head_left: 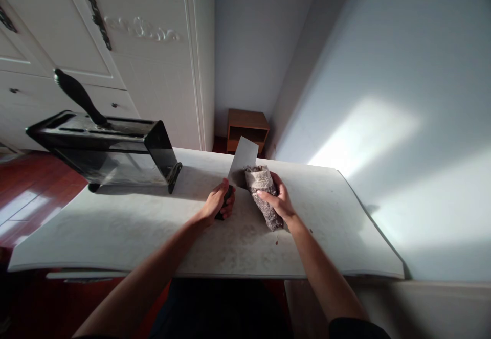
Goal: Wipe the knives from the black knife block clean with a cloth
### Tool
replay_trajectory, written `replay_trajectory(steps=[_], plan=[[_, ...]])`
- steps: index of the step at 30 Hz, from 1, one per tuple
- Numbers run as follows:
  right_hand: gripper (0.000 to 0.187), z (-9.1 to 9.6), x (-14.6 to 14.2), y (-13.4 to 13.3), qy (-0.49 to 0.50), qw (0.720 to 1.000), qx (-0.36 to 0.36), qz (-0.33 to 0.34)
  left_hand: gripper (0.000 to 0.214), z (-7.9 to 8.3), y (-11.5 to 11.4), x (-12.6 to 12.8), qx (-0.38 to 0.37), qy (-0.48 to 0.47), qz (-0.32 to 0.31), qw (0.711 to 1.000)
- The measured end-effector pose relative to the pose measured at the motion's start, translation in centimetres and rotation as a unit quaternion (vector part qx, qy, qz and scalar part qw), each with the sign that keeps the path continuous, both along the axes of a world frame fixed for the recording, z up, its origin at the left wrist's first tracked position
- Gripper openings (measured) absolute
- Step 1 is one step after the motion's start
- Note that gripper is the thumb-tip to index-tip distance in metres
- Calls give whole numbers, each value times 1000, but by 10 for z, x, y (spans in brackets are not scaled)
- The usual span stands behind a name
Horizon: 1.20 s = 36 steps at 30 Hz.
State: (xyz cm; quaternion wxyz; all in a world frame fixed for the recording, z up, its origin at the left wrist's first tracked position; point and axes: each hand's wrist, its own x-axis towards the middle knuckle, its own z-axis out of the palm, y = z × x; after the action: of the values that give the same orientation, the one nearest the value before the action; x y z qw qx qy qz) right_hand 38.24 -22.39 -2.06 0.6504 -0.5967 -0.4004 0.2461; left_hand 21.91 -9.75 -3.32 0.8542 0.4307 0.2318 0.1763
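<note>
My left hand [219, 202] is closed around the dark handle of a cleaver [244, 156], whose broad grey blade points away from me. In my right hand [282, 200] is a rolled-up grey-brown cloth [268, 207] with a paler band near its far end, gripped from the right side with the thumb across it. The roll leans, far end toward the blade. Blade and roll overlap in the view, and I cannot tell whether they touch. Both hands are over the middle of the white table [230, 252].
A black knife block [115, 150] with clear sides stands on the table's left, a black handle [80, 96] sticking up from it. White cabinets [153, 73] rise behind. A small brown wooden stand [248, 119] is beyond the far edge. The wall [383, 73] borders the right side.
</note>
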Motion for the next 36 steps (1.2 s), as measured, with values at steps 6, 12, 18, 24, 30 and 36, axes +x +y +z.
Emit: replay_trajectory(steps=[6, 12, 18, 24, 30, 36], plan=[[50, -7, -7, 3, -276, 961, -14, -5, 49, -3, -2, 3, 34, 8, 10, 999], [42, -3, -18, 4, -391, 920, -17, -8, 49, -4, -7, 3, 75, 8, -19, 997], [38, -3, -23, 6, -423, 903, -18, -69, 51, -4, -8, 2, 95, 8, -38, 995], [43, 3, -17, 14, -486, 864, -34, -128, 51, -3, -10, 1, 109, 22, -52, 992], [47, 11, 7, 23, -539, 815, -44, -207, 48, -4, -14, 0, 106, 32, -84, 990], [55, 5, 42, 31, -537, 811, -69, -220, 50, -4, -14, -2, 92, 49, -114, 988]])
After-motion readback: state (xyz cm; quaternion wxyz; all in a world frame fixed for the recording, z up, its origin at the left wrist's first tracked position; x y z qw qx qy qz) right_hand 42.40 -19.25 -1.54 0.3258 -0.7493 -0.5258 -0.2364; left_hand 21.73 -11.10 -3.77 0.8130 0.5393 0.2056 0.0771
